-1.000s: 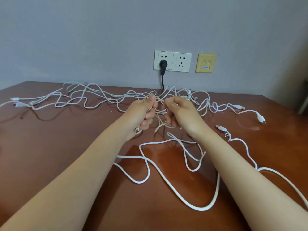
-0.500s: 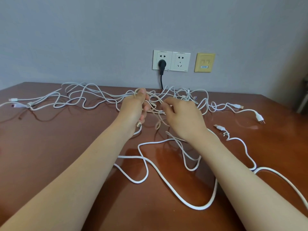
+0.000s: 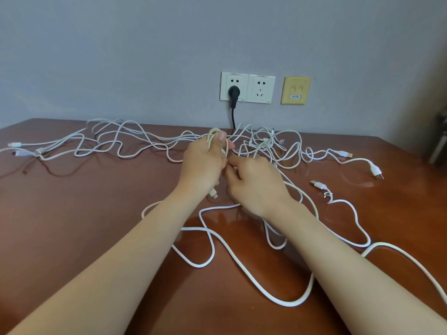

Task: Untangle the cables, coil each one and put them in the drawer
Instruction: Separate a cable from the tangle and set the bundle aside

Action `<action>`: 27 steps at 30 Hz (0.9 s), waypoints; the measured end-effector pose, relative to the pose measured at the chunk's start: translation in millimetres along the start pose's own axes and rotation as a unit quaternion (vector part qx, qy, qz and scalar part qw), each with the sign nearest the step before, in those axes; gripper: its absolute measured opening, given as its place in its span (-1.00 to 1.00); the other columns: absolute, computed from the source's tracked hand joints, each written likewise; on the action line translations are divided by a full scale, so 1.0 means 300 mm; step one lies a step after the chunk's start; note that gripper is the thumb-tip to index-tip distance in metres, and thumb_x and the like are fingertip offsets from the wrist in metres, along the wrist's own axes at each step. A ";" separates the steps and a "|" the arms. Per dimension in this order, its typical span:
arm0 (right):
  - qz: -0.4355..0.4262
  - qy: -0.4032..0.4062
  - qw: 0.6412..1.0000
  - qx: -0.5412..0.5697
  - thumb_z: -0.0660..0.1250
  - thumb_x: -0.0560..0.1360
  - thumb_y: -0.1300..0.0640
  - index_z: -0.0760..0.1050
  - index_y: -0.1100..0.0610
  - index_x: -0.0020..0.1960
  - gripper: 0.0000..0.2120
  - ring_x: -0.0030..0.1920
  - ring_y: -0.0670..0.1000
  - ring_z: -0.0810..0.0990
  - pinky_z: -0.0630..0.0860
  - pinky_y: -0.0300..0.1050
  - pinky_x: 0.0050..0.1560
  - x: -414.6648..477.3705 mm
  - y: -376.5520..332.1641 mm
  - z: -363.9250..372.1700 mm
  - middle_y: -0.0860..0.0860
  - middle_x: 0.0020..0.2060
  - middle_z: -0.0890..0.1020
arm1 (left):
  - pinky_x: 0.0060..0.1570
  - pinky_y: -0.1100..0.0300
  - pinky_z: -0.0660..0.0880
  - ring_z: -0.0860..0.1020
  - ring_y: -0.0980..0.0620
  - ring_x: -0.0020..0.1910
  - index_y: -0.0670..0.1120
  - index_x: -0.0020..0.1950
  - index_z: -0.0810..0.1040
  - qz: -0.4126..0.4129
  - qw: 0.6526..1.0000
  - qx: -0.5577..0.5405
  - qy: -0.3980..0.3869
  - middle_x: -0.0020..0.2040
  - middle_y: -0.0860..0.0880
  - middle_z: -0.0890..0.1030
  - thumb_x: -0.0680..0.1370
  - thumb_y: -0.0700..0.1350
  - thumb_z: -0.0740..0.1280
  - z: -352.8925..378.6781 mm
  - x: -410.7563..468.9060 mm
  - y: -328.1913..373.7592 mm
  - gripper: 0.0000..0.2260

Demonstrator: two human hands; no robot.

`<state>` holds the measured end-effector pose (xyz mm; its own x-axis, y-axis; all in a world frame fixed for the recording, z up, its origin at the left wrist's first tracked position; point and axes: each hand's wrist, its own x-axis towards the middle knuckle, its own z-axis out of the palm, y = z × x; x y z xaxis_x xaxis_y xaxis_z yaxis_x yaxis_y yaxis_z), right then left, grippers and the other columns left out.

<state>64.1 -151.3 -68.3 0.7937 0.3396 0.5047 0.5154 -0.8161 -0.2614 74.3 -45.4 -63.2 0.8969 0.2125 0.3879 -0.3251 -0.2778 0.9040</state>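
Hands: left hand (image 3: pixel 203 165) grips looped cream cable (image 3: pixel 212 137) | right hand (image 3: pixel 256 187) alongside, grip unclear | white cables (image 3: pixel 292 305) tangled across tabletop (image 3: pixel 84 226)

Single head-worn view, looking forward and down, close over table (image 3: pixel 72 226), facing wall (image 3: pixel 121 56)

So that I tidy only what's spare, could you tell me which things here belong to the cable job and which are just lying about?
Job: cream cable gripped by left hand; tangled white cables; thick white cable; right hand.
Just there: black plug; wall sockets; yellow data plate.
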 end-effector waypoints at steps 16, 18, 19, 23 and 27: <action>-0.030 0.022 0.999 -0.018 0.14 0.55 0.02 0.48 -0.01 0.06 -0.82 -0.01 0.13 0.54 0.20 -0.12 -0.21 -0.005 0.004 -0.011 0.02 -0.15 0.63 | -0.41 0.21 0.54 0.58 0.05 -0.47 -0.05 -0.30 0.42 -0.058 0.997 0.034 -0.032 -0.38 0.01 0.57 0.64 0.02 0.08 -0.070 0.040 -0.048 -0.65; -0.032 0.014 0.999 -0.025 0.13 0.57 -0.01 0.49 -0.02 0.07 -0.81 0.03 0.13 0.54 0.21 -0.12 -0.20 -0.005 0.003 -0.010 0.02 -0.11 0.65 | -0.45 0.27 0.56 0.59 0.11 -0.51 -0.11 -0.26 0.40 -0.129 0.985 -0.113 -0.029 -0.42 0.00 0.60 0.65 -0.01 0.07 -0.070 0.046 -0.041 -0.66; -0.032 0.010 0.999 -0.029 0.12 0.58 -0.04 0.49 -0.02 0.06 -0.79 0.04 0.12 0.54 0.22 -0.11 -0.19 -0.005 0.003 -0.008 0.02 -0.10 0.65 | -0.47 0.29 0.55 0.59 0.12 -0.52 -0.12 -0.23 0.38 -0.155 0.972 -0.176 -0.028 -0.47 0.01 0.61 0.65 -0.01 0.06 -0.070 0.047 -0.035 -0.67; -0.027 -0.022 0.999 -0.028 0.08 0.60 -0.10 0.51 0.00 -0.03 -0.72 0.04 0.13 0.53 0.22 -0.12 -0.19 -0.003 0.010 -0.003 0.03 -0.11 0.64 | -0.52 0.29 0.54 0.53 0.13 -0.60 -0.12 -0.25 0.33 -0.219 0.911 -0.350 -0.010 -0.62 0.05 0.47 0.66 0.00 0.01 -0.076 0.053 -0.009 -0.65; -0.064 -0.064 0.996 -0.005 0.11 0.60 -0.06 0.55 0.07 -0.08 -0.69 -0.09 0.12 0.55 0.32 -0.10 -0.07 0.003 0.027 0.002 0.01 -0.24 0.63 | -0.67 0.43 0.25 0.19 0.19 -0.72 -0.06 -0.28 0.28 -0.232 0.889 -0.395 -0.026 -0.65 0.10 0.24 0.66 0.03 0.00 -0.104 0.068 -0.004 -0.65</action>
<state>69.3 -157.3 -70.3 0.7562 0.4975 0.4251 0.6127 -0.7664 -0.1929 83.7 -11.4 -50.7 0.9952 0.0841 -0.0493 -0.0083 0.5773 0.8165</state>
